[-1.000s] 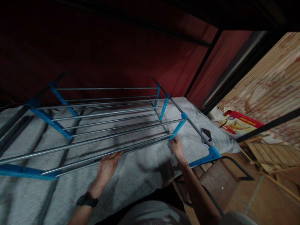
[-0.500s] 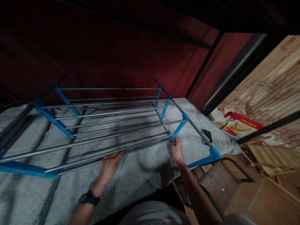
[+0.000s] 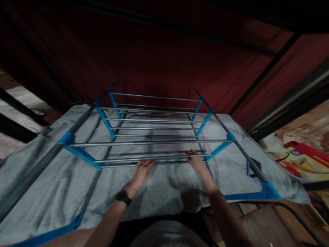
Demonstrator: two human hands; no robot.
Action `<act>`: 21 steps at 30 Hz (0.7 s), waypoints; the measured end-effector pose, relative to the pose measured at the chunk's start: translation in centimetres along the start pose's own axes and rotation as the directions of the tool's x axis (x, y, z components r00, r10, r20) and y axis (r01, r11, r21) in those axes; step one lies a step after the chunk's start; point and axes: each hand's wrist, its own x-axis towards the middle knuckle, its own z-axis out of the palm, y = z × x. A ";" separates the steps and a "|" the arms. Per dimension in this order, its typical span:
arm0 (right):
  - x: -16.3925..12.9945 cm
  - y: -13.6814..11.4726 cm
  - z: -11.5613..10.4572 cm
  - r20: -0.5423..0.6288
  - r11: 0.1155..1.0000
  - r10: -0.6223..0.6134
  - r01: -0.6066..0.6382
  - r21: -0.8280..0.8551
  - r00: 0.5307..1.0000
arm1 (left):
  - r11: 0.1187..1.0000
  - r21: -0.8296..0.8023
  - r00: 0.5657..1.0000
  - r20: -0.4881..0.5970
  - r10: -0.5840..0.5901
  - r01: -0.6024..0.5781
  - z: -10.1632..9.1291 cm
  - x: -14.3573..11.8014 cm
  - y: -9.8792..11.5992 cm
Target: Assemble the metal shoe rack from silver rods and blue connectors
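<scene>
Under and beyond our hands lies the rack [image 3: 151,142], resting on the cloth: a long open frame of slim, round rods [image 3: 120,159] in smooth grey metal with a dull sheen. Our left hand [image 3: 142,170] lies with bent fingers over the nearest low rods, about midway along them; our right hand [image 3: 195,160] reaches over the same rods, nearer their right end. The undersides of both hands are hidden, so we cannot tell whether either is closed round the metal. Outside each hand, the rods end at flat, slanting blue brackets [image 3: 219,150], plastic by their look, fixed to thicker grey poles [image 3: 243,151] that run along both sides of the frame. Nearer us than the grip, broad blue end pieces [image 3: 253,196] finish the poles, wide of both arms. Beneath our hands spreads the cloth [image 3: 164,192], pale grey, soft-napped and rumpled. On our left wrist sits a dark, banded watch [image 3: 123,198]. Right of the right hand, past the brackets, lies a thin, dark phone [image 3: 257,163] edged in purple, and farther out a glossy red-and-yellow box [image 3: 308,159]. Well beyond the grip rises a dark red wall [image 3: 154,58].
</scene>
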 end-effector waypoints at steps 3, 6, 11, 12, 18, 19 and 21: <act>1.2 0.4 -0.2 0.111 0.996 -0.092 0.089 0.032 0.990 | 0.999 -0.024 1.000 0.005 -0.024 0.024 -0.3 -0.2 0.7; 1.3 1.2 -1.1 0.160 0.983 -0.182 0.176 0.055 0.970 | 0.998 -0.039 0.999 -0.008 -0.040 0.040 -0.5 -0.4 1.1; 1.2 2.3 -1.9 0.087 0.971 -0.240 0.240 0.008 0.967 | 0.999 -0.038 0.999 -0.012 -0.039 0.039 -0.8 -0.6 1.6; 1.3 2.2 -1.9 0.078 0.969 -0.245 0.246 0.003 0.966 | 0.998 -0.035 0.999 -0.011 -0.042 0.042 -0.9 -0.6 1.6; 1.5 1.3 -0.6 0.063 0.965 -0.259 0.256 0.053 0.964 | 0.997 -0.045 0.998 0.006 -0.065 0.065 -0.6 -0.5 1.5; 1.5 1.2 -0.4 0.060 0.966 -0.250 0.245 0.076 0.966 | 0.997 -0.046 0.998 0.009 -0.069 0.070 -0.5 -0.5 1.4; 1.4 1.1 -0.1 0.055 0.966 -0.237 0.229 0.123 0.970 | 0.996 -0.045 0.997 0.012 -0.072 0.073 -0.4 -0.5 1.4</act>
